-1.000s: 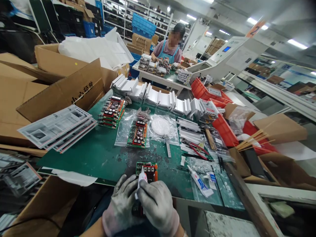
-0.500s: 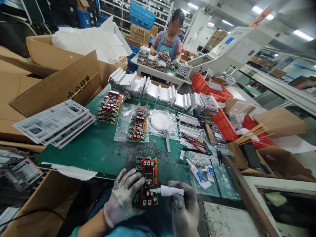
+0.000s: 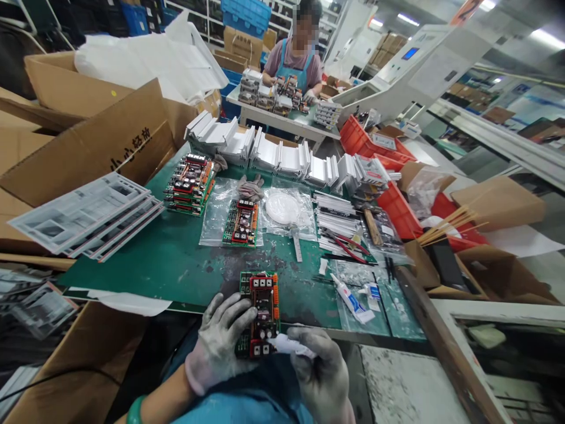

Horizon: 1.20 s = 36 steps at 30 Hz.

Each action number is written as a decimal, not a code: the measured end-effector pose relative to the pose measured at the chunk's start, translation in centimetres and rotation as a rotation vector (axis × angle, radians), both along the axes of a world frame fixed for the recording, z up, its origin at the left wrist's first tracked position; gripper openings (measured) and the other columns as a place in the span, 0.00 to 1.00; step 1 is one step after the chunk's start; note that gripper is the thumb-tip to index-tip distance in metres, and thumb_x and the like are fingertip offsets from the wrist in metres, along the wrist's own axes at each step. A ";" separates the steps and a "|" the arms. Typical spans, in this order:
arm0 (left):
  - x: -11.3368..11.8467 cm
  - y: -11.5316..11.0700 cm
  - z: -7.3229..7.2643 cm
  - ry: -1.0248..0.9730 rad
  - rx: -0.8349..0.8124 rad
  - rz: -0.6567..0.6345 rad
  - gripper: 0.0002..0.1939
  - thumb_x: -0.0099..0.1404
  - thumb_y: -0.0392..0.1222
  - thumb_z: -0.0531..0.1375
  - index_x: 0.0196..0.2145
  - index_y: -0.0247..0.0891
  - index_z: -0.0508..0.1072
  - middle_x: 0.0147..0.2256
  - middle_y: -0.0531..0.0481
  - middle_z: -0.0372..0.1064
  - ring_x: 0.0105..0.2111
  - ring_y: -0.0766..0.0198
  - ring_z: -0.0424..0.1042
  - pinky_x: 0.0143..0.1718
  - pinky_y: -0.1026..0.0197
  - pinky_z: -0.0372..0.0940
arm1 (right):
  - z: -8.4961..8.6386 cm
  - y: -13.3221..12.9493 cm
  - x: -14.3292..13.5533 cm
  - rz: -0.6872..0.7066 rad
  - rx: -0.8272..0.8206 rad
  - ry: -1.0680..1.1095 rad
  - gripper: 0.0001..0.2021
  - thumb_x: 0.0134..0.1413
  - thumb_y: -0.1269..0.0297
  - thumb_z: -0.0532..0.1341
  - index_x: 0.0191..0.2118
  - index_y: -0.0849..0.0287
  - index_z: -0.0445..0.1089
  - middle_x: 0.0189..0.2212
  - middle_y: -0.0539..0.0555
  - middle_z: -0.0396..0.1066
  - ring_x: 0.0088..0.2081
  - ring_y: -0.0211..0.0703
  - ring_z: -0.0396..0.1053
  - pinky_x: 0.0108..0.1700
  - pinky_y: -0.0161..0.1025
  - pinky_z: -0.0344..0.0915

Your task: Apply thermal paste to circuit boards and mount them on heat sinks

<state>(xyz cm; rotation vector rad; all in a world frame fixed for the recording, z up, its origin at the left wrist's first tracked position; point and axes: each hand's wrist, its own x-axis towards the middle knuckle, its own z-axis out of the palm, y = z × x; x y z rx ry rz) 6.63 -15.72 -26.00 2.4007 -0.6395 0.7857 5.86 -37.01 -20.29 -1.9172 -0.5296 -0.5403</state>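
A green circuit board point(image 3: 266, 306) with red-framed parts and orange terminals lies at the table's front edge, its near end reaching past it. My left hand point(image 3: 227, 335), in a grey-stained white glove, grips the board's left side, fingers over the edge. In my gloved right hand point(image 3: 320, 359) is a white squeeze tube point(image 3: 293, 345), pinched between thumb and fingers. Its pointed nozzle reaches the capacitors near the board's lower right; whether it touches them I cannot tell. Another circuit board point(image 3: 242, 222) rests on a plastic bag further back.
Stacked circuit boards point(image 3: 189, 184) stand at the back left, beside grey panels point(image 3: 88, 215). Aluminium heat sinks point(image 3: 265, 150) line the far edge. Red-handled pliers point(image 3: 351, 246) and a blue-and-white tube point(image 3: 353, 300) lie at right. A co-worker point(image 3: 295, 62) stands at another table.
The white tube's nozzle has moved slightly down and right along the board, tilting more downward, with my right hand. My left hand keeps its grip; the whole view has shifted a little.
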 end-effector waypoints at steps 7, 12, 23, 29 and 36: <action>-0.1 0.0 -0.3 0.024 0.002 0.010 0.31 0.57 0.59 0.63 0.54 0.41 0.68 0.49 0.46 0.74 0.55 0.52 0.69 0.67 0.50 0.44 | -1.4 -0.9 -2.4 0.001 0.013 -0.109 0.12 0.65 0.64 0.61 0.52 0.52 0.68 0.37 0.56 0.78 0.30 0.44 0.76 0.30 0.40 0.75; -0.1 0.0 -0.1 0.030 0.022 0.008 0.32 0.57 0.60 0.63 0.55 0.40 0.67 0.49 0.45 0.73 0.55 0.51 0.68 0.67 0.49 0.44 | -2.0 -0.8 -3.2 0.021 0.014 -0.260 0.16 0.62 0.68 0.61 0.55 0.57 0.67 0.36 0.58 0.79 0.26 0.44 0.74 0.25 0.41 0.71; -0.1 -0.1 0.3 0.038 0.023 0.011 0.28 0.60 0.57 0.62 0.53 0.40 0.68 0.49 0.45 0.74 0.55 0.52 0.68 0.67 0.50 0.44 | 2.9 2.9 -2.7 0.209 -0.491 -0.316 0.10 0.65 0.68 0.55 0.37 0.62 0.73 0.16 0.49 0.67 0.17 0.37 0.61 0.19 0.36 0.62; -0.1 -0.3 0.7 0.060 -0.001 0.028 0.25 0.59 0.52 0.63 0.53 0.43 0.69 0.48 0.47 0.75 0.54 0.53 0.70 0.66 0.51 0.47 | 2.1 4.1 -3.0 0.134 -0.508 -0.336 0.02 0.58 0.70 0.62 0.37 0.57 0.72 0.19 0.48 0.70 0.18 0.37 0.63 0.18 0.36 0.59; -0.1 -0.1 0.5 0.053 0.026 0.003 0.31 0.57 0.58 0.64 0.54 0.41 0.67 0.50 0.45 0.73 0.55 0.51 0.68 0.67 0.49 0.44 | 3.8 0.6 -1.9 0.239 -0.489 -0.288 0.06 0.64 0.71 0.58 0.39 0.59 0.72 0.23 0.51 0.75 0.19 0.36 0.68 0.21 0.34 0.65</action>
